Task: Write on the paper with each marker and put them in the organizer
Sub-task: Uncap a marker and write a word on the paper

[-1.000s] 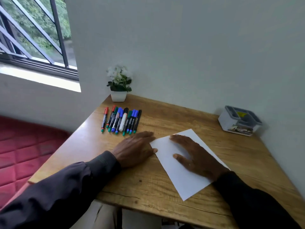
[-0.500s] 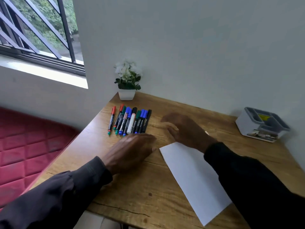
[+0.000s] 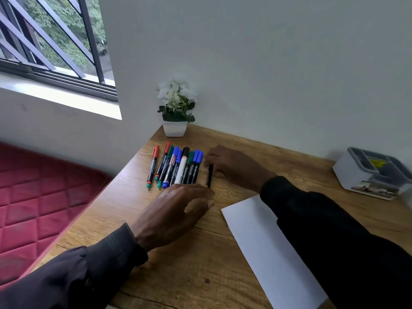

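Off the paper (image 3: 256,241) now, the right hand (image 3: 234,166) has crossed to the marker row (image 3: 178,168) — fingers pinching a black marker (image 3: 209,177) just apart from it. Left hand (image 3: 178,208) lies flat, relaxed, on the bench (image 3: 200,275); organizer (image 3: 370,172) sits far right.

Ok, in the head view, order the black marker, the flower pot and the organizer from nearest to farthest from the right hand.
1. Black marker: at the fingertips of the right hand.
2. Flower pot: back left corner, beyond the hand.
3. Organizer: far right, by the wall.
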Demonstrator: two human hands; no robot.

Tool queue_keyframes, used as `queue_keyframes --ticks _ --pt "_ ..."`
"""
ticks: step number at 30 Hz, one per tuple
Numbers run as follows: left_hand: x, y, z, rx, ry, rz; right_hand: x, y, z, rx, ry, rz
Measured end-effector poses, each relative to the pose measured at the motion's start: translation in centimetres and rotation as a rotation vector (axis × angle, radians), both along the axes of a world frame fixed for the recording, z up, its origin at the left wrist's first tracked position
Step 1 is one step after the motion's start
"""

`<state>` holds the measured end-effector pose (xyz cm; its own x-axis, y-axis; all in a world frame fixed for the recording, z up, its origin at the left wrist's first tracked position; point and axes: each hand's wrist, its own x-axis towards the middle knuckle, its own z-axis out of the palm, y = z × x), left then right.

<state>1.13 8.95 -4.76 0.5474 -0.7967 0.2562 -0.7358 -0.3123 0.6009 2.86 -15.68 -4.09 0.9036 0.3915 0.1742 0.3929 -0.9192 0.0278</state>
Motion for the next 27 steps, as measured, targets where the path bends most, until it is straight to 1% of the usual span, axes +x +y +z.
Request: queue_keyframes --ticks 2,5,7,8,10,11,14,16,18,21,25,27 --pt "-0.1 -0.1 0.1 0.005 -0.005 -0.007 -0.8 -0.9 -0.1 -0.043 -0.036 0.027" --pt "-0.3 -0.2 0.3 0.011 -0.040 -0.012 -2.4 -2.7 -0.1 -0.053 -0.091 0.001" --pt "-0.3 -0.4 0.3 0.013 -0.068 -0.004 -3.6 -4.0 -0.3 -0.014 -0.119 -0.039" --pt "-0.4 -0.6 0.3 0.016 -0.084 0.003 -4.3 -4.6 -0.3 0.039 -0.131 -0.077" --pt "-0.3 -1.1 0.6 0.014 -0.128 0.017 -5.6 -5.2 0.0 0.202 -0.168 -0.183" --pt "-0.2 -1.6 0.8 0.005 -0.153 0.023 -6.1 -5.3 0.3 0.321 -0.194 -0.242" --pt "0.3 -3.2 1.6 -0.030 -0.241 0.047 -7.6 -4.3 1.9 0.807 -0.219 -0.377" --pt "0.4 -4.5 2.4 -0.057 -0.285 0.063 -8.8 -3.4 2.8 1.037 -0.225 -0.348" --pt "0.5 -5.7 3.1 -0.101 -0.283 0.067 -10.1 -2.4 3.4 1.222 -0.215 -0.292" --pt "0.2 -7.4 4.0 -0.167 -0.209 0.041 -11.9 -1.2 3.9 1.387 -0.217 -0.260" --pt "-0.4 -8.9 4.3 -0.269 -0.088 -0.023 -13.2 -0.5 4.1 1.497 -0.224 -0.246" --pt "-0.6 -9.2 4.4 -0.301 -0.069 -0.015 -13.6 -0.4 4.0 1.536 -0.203 -0.243"
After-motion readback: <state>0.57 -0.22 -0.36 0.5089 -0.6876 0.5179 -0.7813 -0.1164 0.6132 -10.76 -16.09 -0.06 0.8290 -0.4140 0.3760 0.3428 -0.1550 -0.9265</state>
